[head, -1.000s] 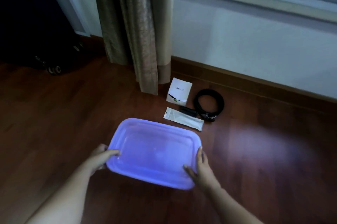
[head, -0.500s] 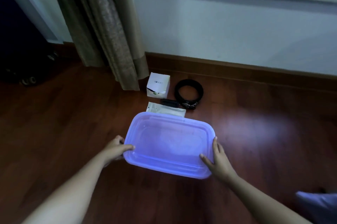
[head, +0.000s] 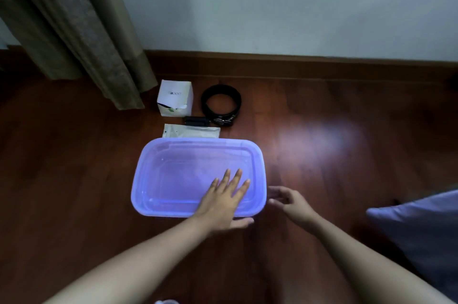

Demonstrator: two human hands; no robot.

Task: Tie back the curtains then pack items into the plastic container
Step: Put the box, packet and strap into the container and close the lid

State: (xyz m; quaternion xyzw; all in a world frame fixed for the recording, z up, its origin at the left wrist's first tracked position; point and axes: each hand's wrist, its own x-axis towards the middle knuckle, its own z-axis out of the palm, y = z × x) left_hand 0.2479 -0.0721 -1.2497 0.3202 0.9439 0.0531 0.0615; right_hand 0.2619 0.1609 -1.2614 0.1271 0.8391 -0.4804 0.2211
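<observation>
Left grip (head: 223,201) now lies flat and wide on the container (head: 158,175) lid, no longer clasping its end. Right grip (head: 293,203) has let go, loosely curled and blurred beside the right corner. Container rests on the floor (head: 74,179), lower centre, likely ready for opening. Its rim hides part of the pouch (head: 190,131).
</observation>
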